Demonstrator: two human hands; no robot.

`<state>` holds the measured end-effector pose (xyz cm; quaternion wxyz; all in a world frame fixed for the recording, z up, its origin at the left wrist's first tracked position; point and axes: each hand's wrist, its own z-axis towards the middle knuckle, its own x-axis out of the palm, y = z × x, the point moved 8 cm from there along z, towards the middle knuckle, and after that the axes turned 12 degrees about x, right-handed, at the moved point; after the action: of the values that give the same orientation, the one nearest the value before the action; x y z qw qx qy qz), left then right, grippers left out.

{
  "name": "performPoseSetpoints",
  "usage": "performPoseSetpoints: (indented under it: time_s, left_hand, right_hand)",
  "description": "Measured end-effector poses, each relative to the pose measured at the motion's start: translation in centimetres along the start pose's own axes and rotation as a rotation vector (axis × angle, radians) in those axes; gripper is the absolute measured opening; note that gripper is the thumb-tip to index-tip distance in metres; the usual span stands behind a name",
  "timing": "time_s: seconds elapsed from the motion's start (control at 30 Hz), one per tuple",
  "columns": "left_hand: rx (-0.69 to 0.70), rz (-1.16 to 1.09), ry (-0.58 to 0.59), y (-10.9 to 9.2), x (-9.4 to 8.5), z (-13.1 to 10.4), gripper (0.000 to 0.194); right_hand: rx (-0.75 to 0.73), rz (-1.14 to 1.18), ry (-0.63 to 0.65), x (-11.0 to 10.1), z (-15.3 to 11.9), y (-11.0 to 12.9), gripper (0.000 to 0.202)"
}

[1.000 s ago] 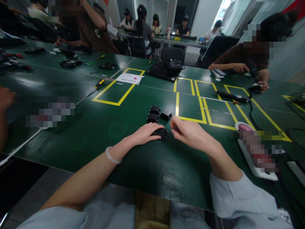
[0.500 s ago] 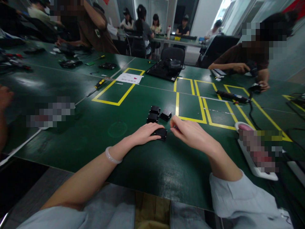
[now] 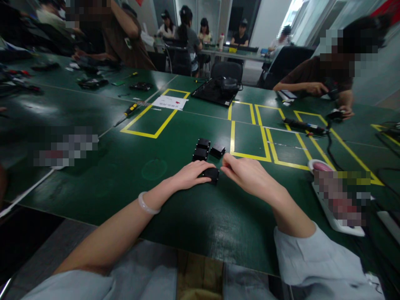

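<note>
Four boxy black blocks (image 3: pixel 200 153) sit on the glossy green surface (image 3: pixel 218 223). The left hand (image 3: pixel 194 171) has its fingers grasping the nearest block (image 3: pixel 213 175); the right hand (image 3: pixel 245 170) curls just beside, its grip impossible to tell.

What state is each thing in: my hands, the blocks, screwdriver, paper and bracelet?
Left hand, gripping the near black block.
Right hand, curled; anything held is hidden.
Near black block, gripped.
Pair of blocks, lined up one behind the other.
Angled block, lying askew.
Screwdriver, lying unheld.
Paper, lying flat.
Bracelet, worn.
</note>
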<state>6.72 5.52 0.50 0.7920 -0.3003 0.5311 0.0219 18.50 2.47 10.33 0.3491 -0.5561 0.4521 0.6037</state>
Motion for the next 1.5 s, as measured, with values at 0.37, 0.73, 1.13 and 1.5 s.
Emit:
performPoseSetpoints:
  time_s: [0.37,0.73,1.13,1.5]
  left_hand:
    - [0.004,-0.002,-0.003,0.04,0.00,-0.05,0.042]
    - [0.006,0.007,0.003,0.13,0.19,0.06,0.043]
    - [0.017,-0.004,-0.010,0.21,0.20,-0.03,0.042]
    - [0.013,0.005,-0.004,0.03,0.03,0.02,0.042]
  right_hand:
    - [-0.046,0.030,-0.002,-0.16,-0.44,0.24,0.013]
    - [-0.043,0.084,-0.014,-0.04,-0.21,0.27,0.013]
    - [-0.058,0.112,0.003,-0.12,-0.30,0.08,0.012]
    - [-0.005,0.075,-0.003,0.02,-0.04,-0.13,0.018]
